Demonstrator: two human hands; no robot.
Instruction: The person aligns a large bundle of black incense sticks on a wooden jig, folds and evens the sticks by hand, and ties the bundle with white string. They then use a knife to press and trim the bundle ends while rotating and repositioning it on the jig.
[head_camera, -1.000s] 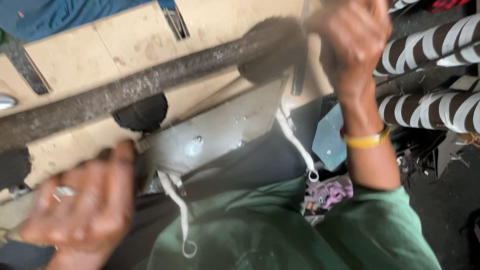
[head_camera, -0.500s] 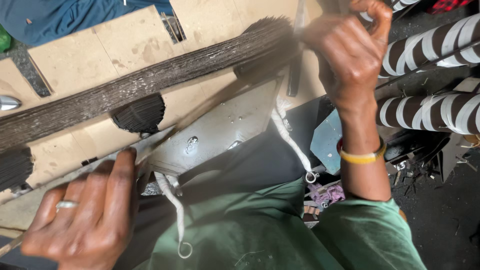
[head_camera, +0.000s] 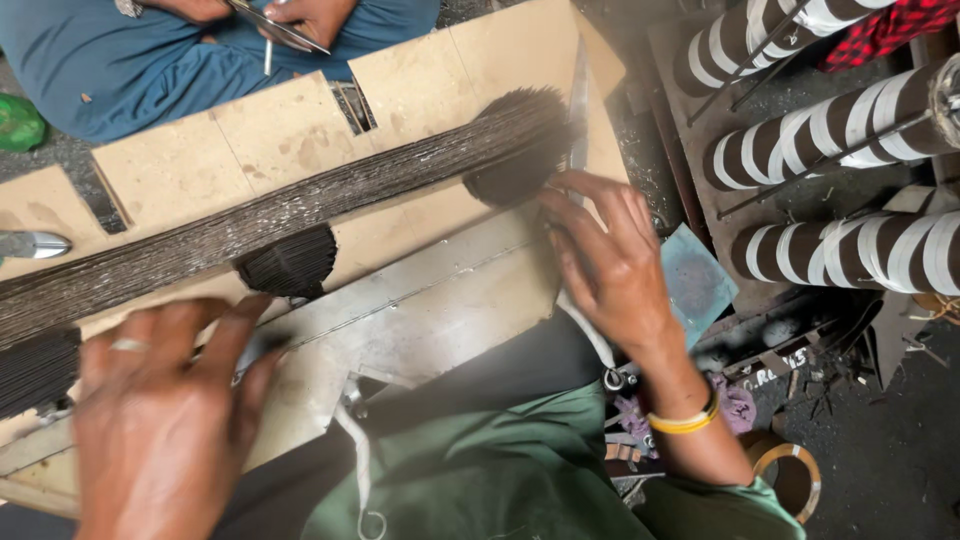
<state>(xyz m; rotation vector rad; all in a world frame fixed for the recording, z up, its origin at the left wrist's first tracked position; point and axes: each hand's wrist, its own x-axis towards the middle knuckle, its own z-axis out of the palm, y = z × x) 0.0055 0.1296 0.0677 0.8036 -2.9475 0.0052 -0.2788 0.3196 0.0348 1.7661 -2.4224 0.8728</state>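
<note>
Wire bundle (head_camera: 300, 200) across the slotted board (head_camera: 180, 165); striped rolls (head_camera: 850, 130) to its right

I see dark, gritty floor (head_camera: 900, 460), littered with scraps. Right of wooden board (head_camera: 180, 170): metal rack (head_camera: 700, 200) holding rolls (head_camera: 850, 130) banded brown and white. Beyond board's far edge: second person in blue clothing (head_camera: 120, 70), seated, green object (head_camera: 18, 122) beside them. Below rack: tape ring (head_camera: 790, 478) on floor, bluish metal plate (head_camera: 695, 280). Light even, daylight-like, no hard shadows.
</note>
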